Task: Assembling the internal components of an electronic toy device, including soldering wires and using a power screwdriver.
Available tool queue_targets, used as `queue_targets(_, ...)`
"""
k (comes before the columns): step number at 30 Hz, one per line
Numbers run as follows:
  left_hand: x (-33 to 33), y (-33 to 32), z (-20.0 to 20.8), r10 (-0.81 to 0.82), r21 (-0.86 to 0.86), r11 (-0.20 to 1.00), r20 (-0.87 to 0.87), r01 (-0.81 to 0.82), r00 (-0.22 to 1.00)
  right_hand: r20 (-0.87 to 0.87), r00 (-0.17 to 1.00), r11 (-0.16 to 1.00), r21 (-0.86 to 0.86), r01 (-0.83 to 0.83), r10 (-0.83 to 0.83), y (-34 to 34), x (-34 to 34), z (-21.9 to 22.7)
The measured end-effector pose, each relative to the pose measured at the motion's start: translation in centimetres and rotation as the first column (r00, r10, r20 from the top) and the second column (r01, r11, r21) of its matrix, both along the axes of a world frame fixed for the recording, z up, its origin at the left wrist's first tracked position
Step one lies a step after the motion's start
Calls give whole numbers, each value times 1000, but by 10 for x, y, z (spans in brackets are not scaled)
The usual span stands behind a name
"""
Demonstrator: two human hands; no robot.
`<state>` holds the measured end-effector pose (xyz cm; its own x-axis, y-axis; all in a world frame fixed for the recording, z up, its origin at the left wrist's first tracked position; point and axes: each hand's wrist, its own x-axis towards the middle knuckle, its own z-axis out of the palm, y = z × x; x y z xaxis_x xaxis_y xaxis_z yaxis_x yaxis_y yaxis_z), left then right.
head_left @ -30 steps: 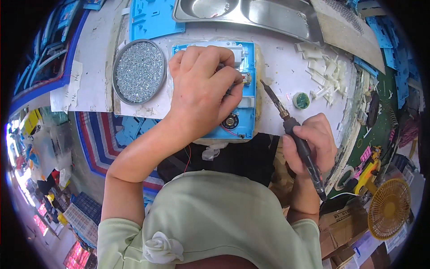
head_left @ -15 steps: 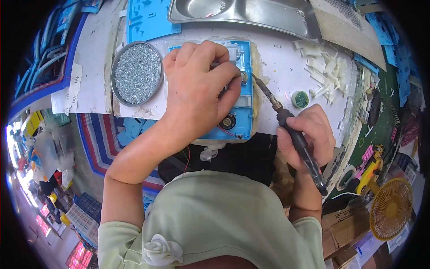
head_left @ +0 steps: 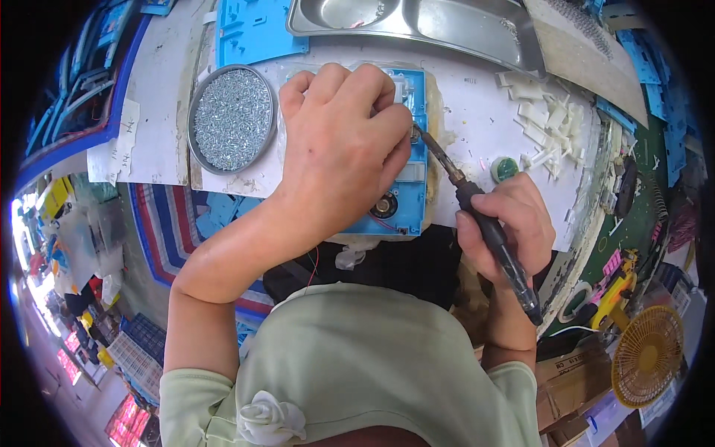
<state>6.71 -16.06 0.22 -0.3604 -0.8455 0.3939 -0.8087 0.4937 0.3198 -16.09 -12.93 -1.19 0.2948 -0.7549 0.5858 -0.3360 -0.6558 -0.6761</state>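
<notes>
My right hand [head_left: 519, 223] is closed round the black handle of a soldering iron [head_left: 469, 195]. The iron slants up and left, its tip at a small metal part inside a blue plastic housing [head_left: 410, 217], close beside my left fingers. My left hand [head_left: 339, 145] lies over that housing with its fingers curled in and hides much of it. Whatever those fingertips pinch is out of sight beneath the hand. A round black speaker [head_left: 385, 204] with a red wire shows near the housing's lower edge.
Left of the housing stands a round dish [head_left: 232, 119] full of small metal pieces. A steel tray [head_left: 462, 33] spans the back. On the right are a small green-filled pot [head_left: 504, 168] and a heap of white plastic parts [head_left: 550, 123]. A yellow fan [head_left: 646, 357] is at lower right.
The iron's tip has moved slightly left and down, onto the part by my left fingers. My left hand stays over the housing. The whole view has shifted a little.
</notes>
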Motion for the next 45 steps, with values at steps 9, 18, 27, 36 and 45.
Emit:
queue_targets(9, 1, 0, 3, -12, 27, 1000, 49, 11, 999, 1, 1000, 1000, 27, 4, -4, 0, -1, 1)
queue_targets(18, -2, -2, 6, -17, 42, 999, 86, 13, 996, -44, 999, 998, 55, 12, -9, 5, -6, 5)
queue_targets(27, -2, 0, 11, -18, 58, 998, 93, 12, 996, -66, 998, 998, 58, 27, -23, 8, -10, 9)
queue_targets(36, 41, 19, 24, 14, 122, 992, 136, -31, 991, -37, 996, 995, 46, 85, -84, 8, -15, 9)
queue_targets(45, 80, 23, 17, 46, 217, 973, 153, -79, 987, 5, 999, 999, 30, 42, -42, -1, 1, 13)
